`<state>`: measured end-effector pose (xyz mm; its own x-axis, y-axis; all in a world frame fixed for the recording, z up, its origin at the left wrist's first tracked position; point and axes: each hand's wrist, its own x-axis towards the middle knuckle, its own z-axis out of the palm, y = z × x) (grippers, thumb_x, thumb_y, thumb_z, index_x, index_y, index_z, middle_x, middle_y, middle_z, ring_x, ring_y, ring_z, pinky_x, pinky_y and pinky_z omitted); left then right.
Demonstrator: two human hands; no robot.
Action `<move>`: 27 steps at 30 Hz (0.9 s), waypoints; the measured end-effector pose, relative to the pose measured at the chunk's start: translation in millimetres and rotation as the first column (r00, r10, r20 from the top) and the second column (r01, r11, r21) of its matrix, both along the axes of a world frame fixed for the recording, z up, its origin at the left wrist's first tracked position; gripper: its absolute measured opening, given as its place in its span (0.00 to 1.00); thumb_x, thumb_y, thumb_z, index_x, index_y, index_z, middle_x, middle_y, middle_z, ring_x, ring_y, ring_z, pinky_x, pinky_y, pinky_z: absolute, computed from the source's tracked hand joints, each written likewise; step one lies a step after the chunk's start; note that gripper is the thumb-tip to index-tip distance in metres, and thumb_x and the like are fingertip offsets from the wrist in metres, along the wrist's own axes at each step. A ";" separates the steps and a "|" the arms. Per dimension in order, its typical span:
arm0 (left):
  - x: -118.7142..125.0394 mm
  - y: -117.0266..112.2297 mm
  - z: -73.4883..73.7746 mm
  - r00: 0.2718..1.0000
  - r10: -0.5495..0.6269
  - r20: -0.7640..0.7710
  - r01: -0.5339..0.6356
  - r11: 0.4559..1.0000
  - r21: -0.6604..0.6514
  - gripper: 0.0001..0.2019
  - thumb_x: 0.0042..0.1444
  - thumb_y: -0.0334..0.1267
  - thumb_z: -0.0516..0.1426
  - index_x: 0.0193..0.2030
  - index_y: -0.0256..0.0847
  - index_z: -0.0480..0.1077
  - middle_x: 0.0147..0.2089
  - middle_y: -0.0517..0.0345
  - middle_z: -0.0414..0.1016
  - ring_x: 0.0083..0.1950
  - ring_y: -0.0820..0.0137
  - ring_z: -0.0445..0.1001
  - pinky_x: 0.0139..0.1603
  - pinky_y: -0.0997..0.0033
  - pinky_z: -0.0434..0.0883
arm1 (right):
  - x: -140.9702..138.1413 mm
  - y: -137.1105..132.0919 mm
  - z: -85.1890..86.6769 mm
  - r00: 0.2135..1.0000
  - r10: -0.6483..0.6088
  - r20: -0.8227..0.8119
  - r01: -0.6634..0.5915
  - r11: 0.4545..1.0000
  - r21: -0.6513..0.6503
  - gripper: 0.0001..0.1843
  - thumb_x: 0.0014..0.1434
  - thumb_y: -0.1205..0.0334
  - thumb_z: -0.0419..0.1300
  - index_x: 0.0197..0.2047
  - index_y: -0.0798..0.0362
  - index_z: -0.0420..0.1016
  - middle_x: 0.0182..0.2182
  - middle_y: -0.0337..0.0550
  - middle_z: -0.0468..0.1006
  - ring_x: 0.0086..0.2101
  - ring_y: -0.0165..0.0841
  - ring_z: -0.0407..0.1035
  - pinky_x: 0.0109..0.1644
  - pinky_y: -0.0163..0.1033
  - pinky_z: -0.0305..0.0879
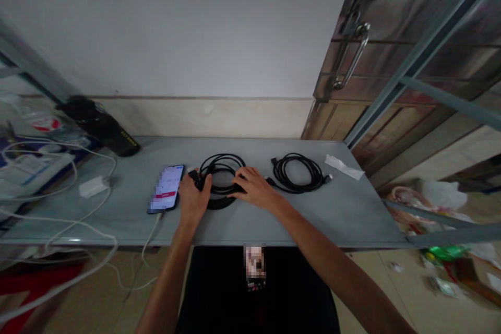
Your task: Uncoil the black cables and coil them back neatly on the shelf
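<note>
A coiled black cable (221,175) lies on the grey table (117,209) in front of me. My left hand (194,195) grips its left side, fingers curled round the strands near a black plug. My right hand (252,186) rests on the coil's right side, fingers bent and pressing the cable down. A second coiled black cable (298,172) lies just to the right, untouched.
A lit phone (167,188) lies left of the coil with a white charging lead. A white charger (93,186) and white wires sit further left, a black bottle (99,125) at the back left. A white wrapper (343,166) lies near the right edge. Wall behind, metal door at right.
</note>
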<state>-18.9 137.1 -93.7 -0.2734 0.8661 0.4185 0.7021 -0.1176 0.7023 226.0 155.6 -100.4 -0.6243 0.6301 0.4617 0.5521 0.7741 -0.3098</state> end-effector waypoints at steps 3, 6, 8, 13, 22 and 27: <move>-0.8 -5.1 -7.4 0.999 0.025 -0.020 -0.024 0.998 0.051 0.34 0.68 0.58 0.62 0.69 0.33 0.68 0.67 0.26 0.72 0.73 0.37 0.68 0.78 0.32 0.60 | 2.3 -1.7 -3.0 0.998 0.007 -0.061 -0.010 0.998 -0.054 0.24 0.69 0.41 0.72 0.56 0.52 0.81 0.56 0.53 0.77 0.60 0.45 0.71 0.69 0.51 0.67; 5.7 -14.2 0.5 0.998 0.051 -0.048 -0.046 0.993 0.110 0.39 0.68 0.56 0.64 0.76 0.33 0.62 0.73 0.25 0.66 0.78 0.37 0.62 0.80 0.31 0.55 | 3.8 -2.8 -1.2 0.993 0.007 -0.118 -0.021 0.993 -0.117 0.26 0.67 0.41 0.75 0.56 0.52 0.81 0.58 0.54 0.76 0.61 0.46 0.70 0.71 0.54 0.66; 12.1 -20.6 8.0 0.996 0.017 -0.089 -0.003 0.988 0.155 0.38 0.68 0.54 0.66 0.77 0.37 0.63 0.77 0.27 0.64 0.80 0.37 0.59 0.82 0.32 0.50 | 4.3 -2.3 -0.7 0.989 -0.001 -0.149 -0.021 0.989 -0.146 0.29 0.64 0.41 0.77 0.56 0.53 0.81 0.59 0.55 0.76 0.62 0.46 0.69 0.72 0.54 0.66; 24.8 -27.3 11.9 0.905 -0.375 -0.201 0.387 0.922 0.019 0.18 0.68 0.49 0.66 0.61 0.49 0.81 0.64 0.42 0.82 0.69 0.41 0.73 0.78 0.40 0.57 | 5.6 1.5 -2.6 0.983 -0.032 -0.183 -0.009 0.976 -0.218 0.25 0.66 0.47 0.78 0.57 0.52 0.80 0.59 0.54 0.75 0.63 0.46 0.68 0.73 0.54 0.65; 21.0 -25.2 5.2 0.801 -0.490 -0.345 0.499 0.864 -0.070 0.16 0.64 0.50 0.69 0.54 0.47 0.84 0.50 0.44 0.84 0.57 0.44 0.77 0.69 0.44 0.62 | 6.1 3.5 -3.7 0.959 -0.097 -0.267 0.038 0.975 -0.218 0.20 0.65 0.53 0.79 0.52 0.50 0.78 0.58 0.51 0.75 0.61 0.45 0.69 0.71 0.53 0.68; 20.1 -25.6 3.1 0.795 -0.455 -0.402 0.480 0.876 -0.043 0.13 0.66 0.51 0.69 0.49 0.46 0.83 0.46 0.47 0.84 0.54 0.47 0.78 0.68 0.44 0.62 | 7.7 0.7 -6.3 0.940 -0.093 -0.328 0.028 0.980 -0.198 0.21 0.65 0.55 0.79 0.53 0.50 0.76 0.58 0.52 0.75 0.60 0.45 0.71 0.70 0.51 0.69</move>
<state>1.3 111.5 -90.6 0.3541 0.8167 0.4556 0.7621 -0.5344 0.3655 233.7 156.3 -106.7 -0.4119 0.7573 0.5068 0.4354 0.6521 -0.6206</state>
